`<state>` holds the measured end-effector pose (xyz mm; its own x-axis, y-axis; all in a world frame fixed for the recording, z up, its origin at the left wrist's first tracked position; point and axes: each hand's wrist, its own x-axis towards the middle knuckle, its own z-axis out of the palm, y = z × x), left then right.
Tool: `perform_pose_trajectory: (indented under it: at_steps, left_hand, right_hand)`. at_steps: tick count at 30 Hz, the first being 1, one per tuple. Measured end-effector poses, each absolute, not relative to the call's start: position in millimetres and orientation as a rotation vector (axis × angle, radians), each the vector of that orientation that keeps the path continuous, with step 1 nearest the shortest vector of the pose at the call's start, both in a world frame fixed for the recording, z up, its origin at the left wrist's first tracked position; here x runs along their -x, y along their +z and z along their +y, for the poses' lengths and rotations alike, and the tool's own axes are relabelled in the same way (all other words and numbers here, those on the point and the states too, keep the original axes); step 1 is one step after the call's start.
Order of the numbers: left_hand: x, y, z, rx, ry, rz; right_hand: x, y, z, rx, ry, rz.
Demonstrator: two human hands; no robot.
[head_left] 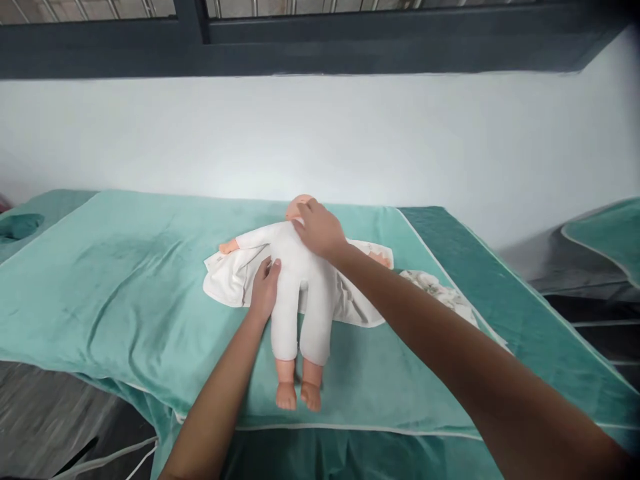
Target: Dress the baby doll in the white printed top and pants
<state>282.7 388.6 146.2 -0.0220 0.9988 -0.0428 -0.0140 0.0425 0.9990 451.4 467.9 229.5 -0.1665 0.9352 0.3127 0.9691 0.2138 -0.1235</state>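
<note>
As it reaches over the doll point(303, 260) at one o'clock from its middle, the right hand point(320, 230) arches loosely across the chin and upper chest, thumb set apart from the fingers; I cannot tell whether it grips or merely rests. The left hand point(265, 290) lies against the near hip at eight o'clock, half open, thumb raised beside the fingers — whether it pinches anything I cannot tell.

The doll lies on its back between them, head at twelve, feet at six, one arm stretched to about ten and the other toward three. It looks light, with a soft, padded white body that should give under the fingers; the head and feet seem firmer, smoother and likelier to slip. The trunk looks the best hold — a palm under the back, another at the hips — with the head supported, since the neck may flop.

Beneath it, a thin white cloth point(227, 280) spreads out toward eight and four o'clock, limp and easily rucked. Farther out, at four, a patterned cloth point(440, 293) lies bunched on the green cover point(125, 280). Past twelve stands a white wall point(320, 133).
</note>
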Motion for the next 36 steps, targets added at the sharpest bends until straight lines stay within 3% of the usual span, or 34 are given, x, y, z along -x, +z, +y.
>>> perform_pose_trajectory:
  at_steps: [6,13,18,25,36]
  left_hand:
    - [-276,137,385,-1.349,1.268,1.407]
    - [-265,126,400,-1.583,1.314,1.397]
    - [-244,128,437,-2.140,1.079,1.816]
    - [-217,122,476,-2.022,0.814,2.228]
    - [-197,116,478,-1.523,1.542,1.846]
  right_hand:
    - [-374,214,499,1.566,0.006,-2.690]
    - [-373,210,522,1.575,0.095,-2.756]
    - [-404,217,506,1.561,0.077,-2.549]
    - [-413,219,494,1.551,0.109,-2.548]
    - [-413,220,487,1.565,0.138,-2.612]
